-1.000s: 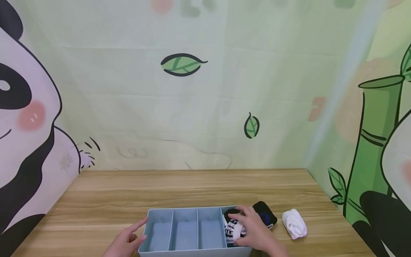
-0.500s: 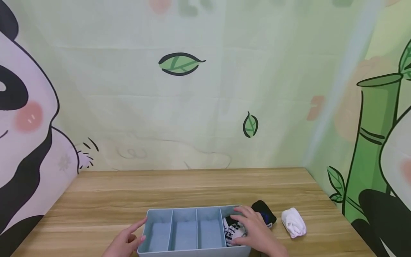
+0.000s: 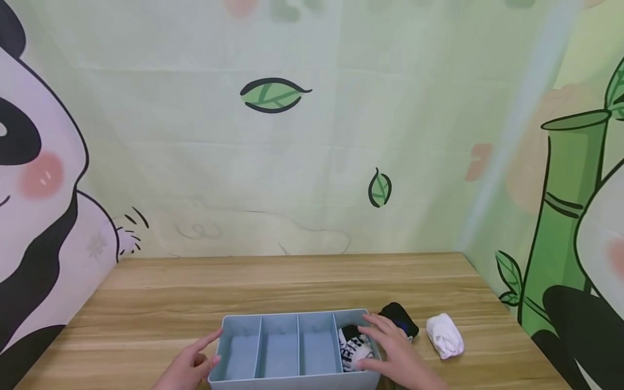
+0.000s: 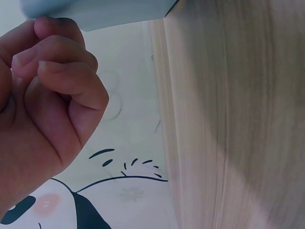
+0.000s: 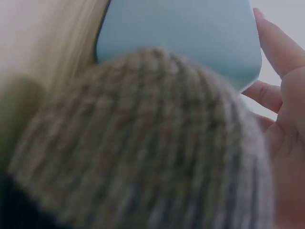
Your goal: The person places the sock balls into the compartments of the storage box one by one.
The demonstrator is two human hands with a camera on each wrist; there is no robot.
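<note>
A light blue box [image 3: 297, 383] with several compartments stands at the table's front. In its rightmost compartment lies a rolled black-and-white patterned sock [image 3: 355, 355]. My right hand [image 3: 395, 349] is spread at the box's right end, fingertips over that compartment and apart from each other; the thumb is close to the sock, and contact is unclear. With index finger extended, my left hand [image 3: 187, 362] touches the box's left end; its other fingers are loosely bent. Behind the right hand lies a rolled black sock [image 3: 397, 317], partly hidden. Further right is a rolled white sock [image 3: 445, 336].
A wooden table [image 3: 292, 281] runs back to a printed cloth backdrop [image 3: 317, 162]. Three compartments left of the patterned sock hold nothing. In the right wrist view, a blurred grey ribbed knit thing [image 5: 147, 143] covers much of the foreground.
My right hand's fingers have drawn back slightly rightwards from the patterned sock, which now sits lower in the compartment and shows more. The left hand has stayed at the box's left end.
</note>
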